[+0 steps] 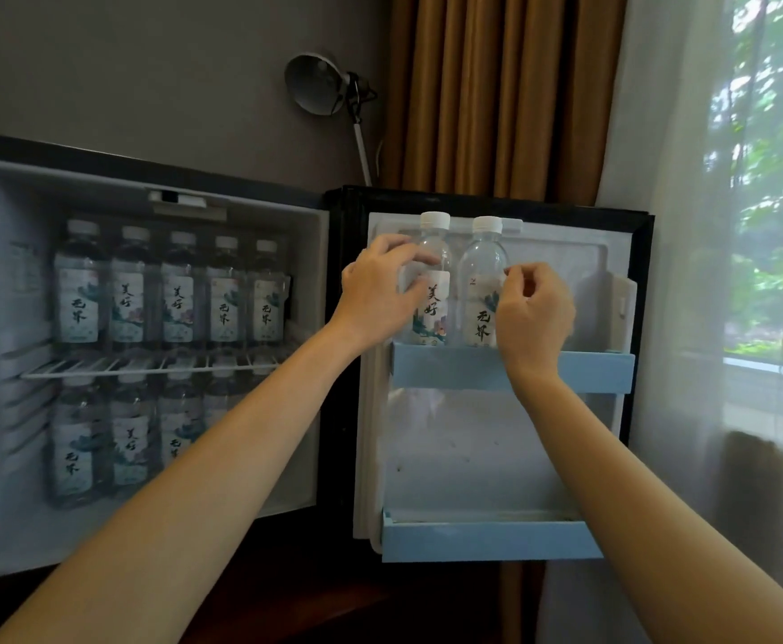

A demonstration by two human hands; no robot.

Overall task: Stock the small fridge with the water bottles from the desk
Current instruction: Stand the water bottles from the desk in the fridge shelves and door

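The small fridge [8, 411] stands open, its door [473, 448] swung out to the right. Two clear water bottles with white caps stand upright side by side in the door's upper blue shelf [450, 369]. My left hand [375, 290] grips the left bottle [437, 313] around its middle. My right hand [536, 313] has curled fingers that pinch the right bottle [481, 267] at its label. Inside the fridge, several bottles [176, 295] fill the wire shelf [101, 364], and several more [129, 448] stand below it.
The door's lower blue shelf [487, 541] holds nothing. A grey lamp [320, 86] hangs on the wall above the fridge. Brown curtains [496, 86] and a sheer white curtain [687, 271] over a window lie behind and to the right of the door.
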